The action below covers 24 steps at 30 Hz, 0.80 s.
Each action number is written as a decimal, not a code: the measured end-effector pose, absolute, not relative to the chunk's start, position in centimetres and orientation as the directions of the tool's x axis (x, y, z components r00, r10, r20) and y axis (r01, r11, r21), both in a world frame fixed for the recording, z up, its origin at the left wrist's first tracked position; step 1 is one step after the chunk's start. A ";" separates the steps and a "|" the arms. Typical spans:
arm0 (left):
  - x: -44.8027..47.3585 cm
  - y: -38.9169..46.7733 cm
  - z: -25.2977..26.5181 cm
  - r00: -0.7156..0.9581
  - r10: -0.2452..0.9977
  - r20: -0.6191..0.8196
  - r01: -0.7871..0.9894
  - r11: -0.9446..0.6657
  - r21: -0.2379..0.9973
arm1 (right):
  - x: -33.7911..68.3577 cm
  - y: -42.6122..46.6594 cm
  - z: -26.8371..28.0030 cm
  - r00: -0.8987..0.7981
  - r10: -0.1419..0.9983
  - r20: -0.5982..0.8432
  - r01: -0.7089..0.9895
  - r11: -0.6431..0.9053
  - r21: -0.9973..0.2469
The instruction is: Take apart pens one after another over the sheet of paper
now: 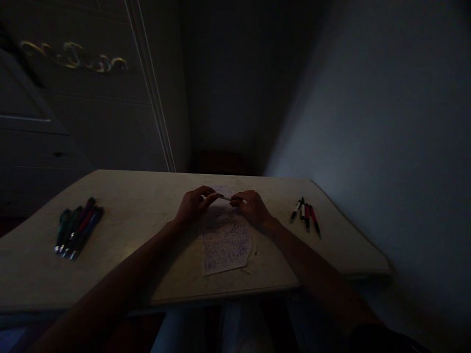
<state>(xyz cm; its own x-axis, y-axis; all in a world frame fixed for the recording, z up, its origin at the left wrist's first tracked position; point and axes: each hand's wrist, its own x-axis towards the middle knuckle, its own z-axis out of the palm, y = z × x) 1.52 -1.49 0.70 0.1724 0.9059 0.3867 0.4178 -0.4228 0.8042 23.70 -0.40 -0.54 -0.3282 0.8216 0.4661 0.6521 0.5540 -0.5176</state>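
Above the far half of a scribbled sheet of paper (226,247), a slim, light-coloured pen (225,198) spans the gap between my two hands. My left hand (195,205) pinches its left end between thumb and fingers. Closed round its right end are the fingers of my right hand (250,203). Both ends of the pen are hidden by the fingers, and dim light hides its details. Blue ink marks cover the paper, which lies flat under my hands.
On the table (147,196), a bunch of several dark and coloured pens (79,225) lies at left. Several white, black and red pens (306,214) lie at right. Small brown bits lie beside the paper. A wall (386,147) borders the right side; a cabinet (91,122) stands behind left.
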 end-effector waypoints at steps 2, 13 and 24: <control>1.5 -1.3 0.6 0.202 0.869 0.451 0.357 -0.494 0.793 | 23.7 -0.3 -0.6 -0.360 0.822 0.441 0.645 0.561 -0.519; 1.5 -1.5 0.8 0.194 0.905 0.379 0.523 -0.422 0.740 | 23.7 -0.8 0.3 -0.293 0.827 0.479 0.645 0.541 -0.540; 1.3 -1.4 0.9 0.210 0.870 0.445 0.338 -0.492 0.802 | 24.0 -0.5 0.4 -0.326 0.813 0.483 0.646 0.564 -0.514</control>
<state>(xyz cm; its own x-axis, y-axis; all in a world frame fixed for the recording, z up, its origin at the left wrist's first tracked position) 1.28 -1.37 0.92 0.2104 0.8704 0.4451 0.3377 -0.4920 0.8024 23.98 -0.51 0.36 -0.3255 0.8127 0.4833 0.6464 0.5643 -0.5135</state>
